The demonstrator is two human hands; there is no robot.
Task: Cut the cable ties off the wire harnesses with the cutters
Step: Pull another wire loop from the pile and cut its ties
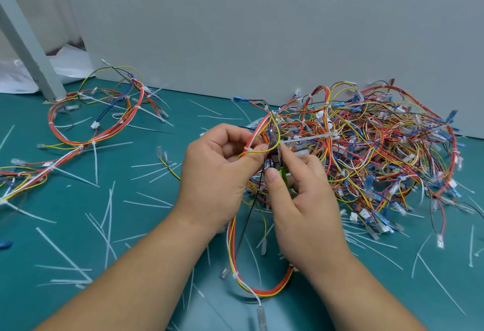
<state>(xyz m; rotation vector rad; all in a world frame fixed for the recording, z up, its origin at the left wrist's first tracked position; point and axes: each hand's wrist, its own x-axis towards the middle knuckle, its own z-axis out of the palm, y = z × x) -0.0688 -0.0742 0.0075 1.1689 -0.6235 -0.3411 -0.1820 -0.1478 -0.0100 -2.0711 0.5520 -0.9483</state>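
My left hand (220, 170) pinches a wire harness (258, 134) of red, white and yellow wires, lifted above the green mat. My right hand (301, 197) grips the cutters (275, 157), whose green handles show between the fingers. The dark jaws sit at a white cable tie (306, 138) whose tail sticks out to the right. The held harness loops down under my wrists to another white tie (235, 275). Whether the jaws are closed on the tie I cannot tell.
A big tangled heap of harnesses (379, 152) lies at the right against the grey wall (262, 29). More harnesses (94, 115) with ties on them lie at the left. Several cut tie tails (107, 215) litter the green mat (65, 194). A grey post (28, 47) stands at the far left.
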